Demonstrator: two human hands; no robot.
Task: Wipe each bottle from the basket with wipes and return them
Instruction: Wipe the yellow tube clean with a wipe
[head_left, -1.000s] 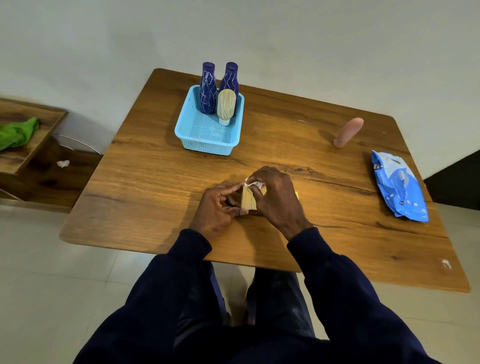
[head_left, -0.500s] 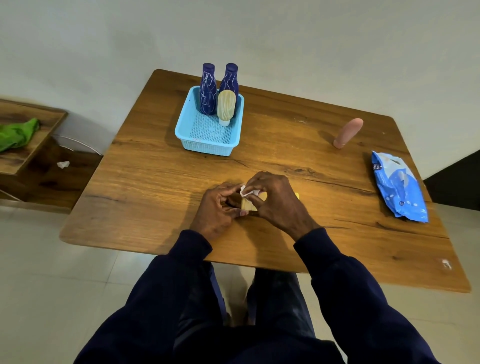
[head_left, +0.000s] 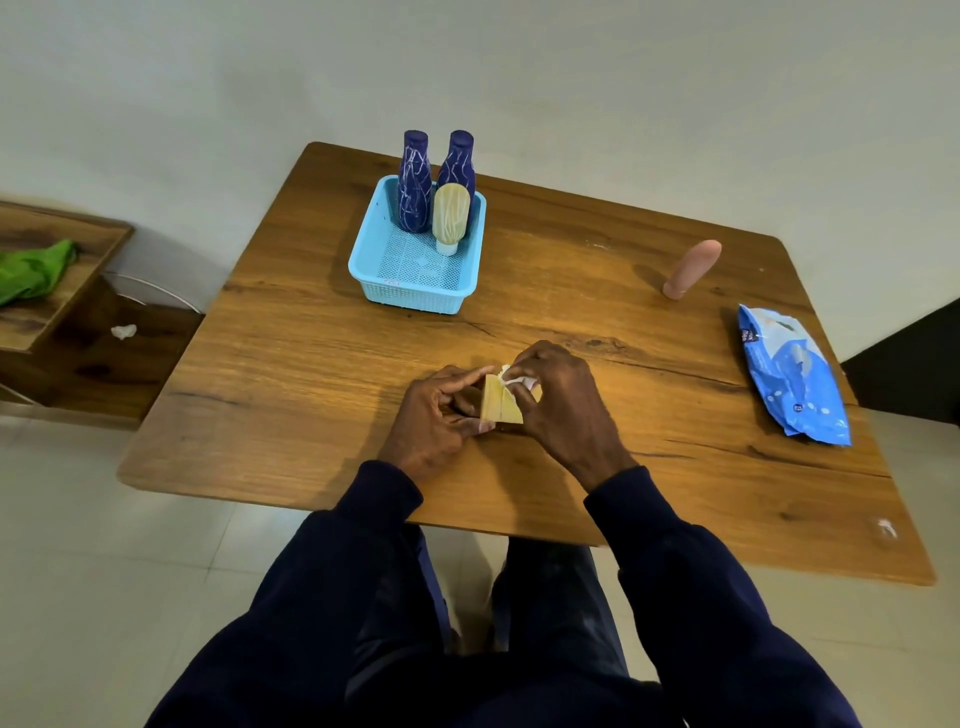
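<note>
Both hands low over the near middle of the table (head_left: 311, 364), wrists angled inward. My left hand (head_left: 436, 415) curls round the tan bottle (head_left: 500, 408), thumb underneath, forefinger stretched along its top edge. My right hand (head_left: 563, 410) arches over from the right, fingertips pinching a white wipe (head_left: 511, 378) against the bottle's upper end. Basket (head_left: 415, 283) sits well beyond, toward the far edge

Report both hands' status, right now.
Left hand: grips the tan bottle.
Right hand: pinches a white wipe against that bottle.
</note>
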